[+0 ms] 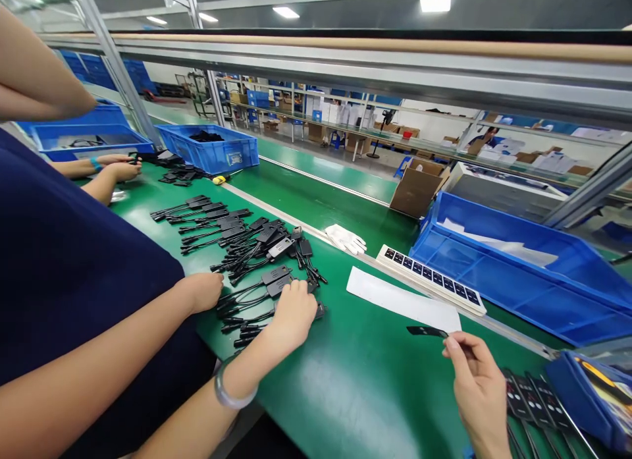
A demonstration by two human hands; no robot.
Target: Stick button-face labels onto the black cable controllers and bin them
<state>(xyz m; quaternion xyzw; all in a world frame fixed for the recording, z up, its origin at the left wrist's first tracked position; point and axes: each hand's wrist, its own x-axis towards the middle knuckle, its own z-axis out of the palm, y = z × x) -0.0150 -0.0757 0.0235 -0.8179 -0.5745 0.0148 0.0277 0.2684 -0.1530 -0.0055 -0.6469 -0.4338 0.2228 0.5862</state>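
My right hand [476,383] comes up from the lower right edge. It is closed in a pinch, thumb against fingers, on one end of a thin black label [426,330] with small marks on it. The label sticks out to the left, above the green table. Just right of this hand lie black cables with flat tags [533,400] that bear white and red marks. Beyond the label is a white paper strip [402,297]. My left hand is out of view.
A co-worker's two hands [296,311] handle rows of black cable units [237,238] at left. Another person's hands [121,172] work farther back. Blue bins [212,149] line the back. White gloves [345,238] and a label tray [429,278] lie along the rail. A blue pouch [582,393] is at right.
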